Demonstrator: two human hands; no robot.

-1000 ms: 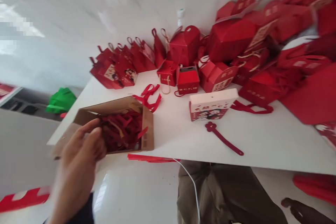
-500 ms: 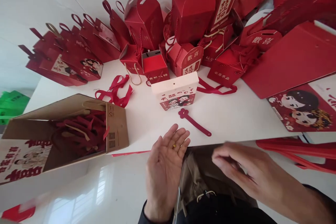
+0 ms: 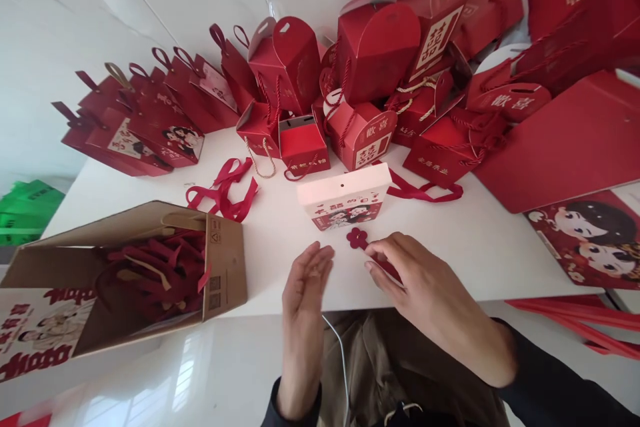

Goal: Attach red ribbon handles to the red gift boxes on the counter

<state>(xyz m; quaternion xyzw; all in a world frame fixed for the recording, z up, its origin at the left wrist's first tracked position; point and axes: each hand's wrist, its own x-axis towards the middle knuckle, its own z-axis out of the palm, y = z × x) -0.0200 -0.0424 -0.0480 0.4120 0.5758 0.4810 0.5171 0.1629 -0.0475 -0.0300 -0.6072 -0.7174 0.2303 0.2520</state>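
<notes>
Near the front of the table, my right hand (image 3: 425, 280) has its thumb and forefinger around a dark red felt strap (image 3: 383, 261). The strap's flower-shaped end (image 3: 357, 237) shows beyond my fingertips. To the left, my left hand (image 3: 306, 293) is raised above the table edge with its fingers curled together and slightly blurred. Whatever lies inside its fingers is hidden; the small gold stud seen earlier does not show. Just behind the flower end stands a white and red gift box (image 3: 345, 197) with a printed couple and a small hole in its top face.
An open cardboard box (image 3: 227, 267) full of red straps sits at front left. Red ribbons (image 3: 225, 190) lie behind it. Several red gift bags (image 3: 150, 120) and red boxes (image 3: 285, 63) crowd the back. A large red box (image 3: 560, 147) stands on the right.
My right hand has moved left and forward onto the strap. My left hand, earlier palm up with a small gold stud on its fingers, has turned and curled. The view has tilted up slightly.
</notes>
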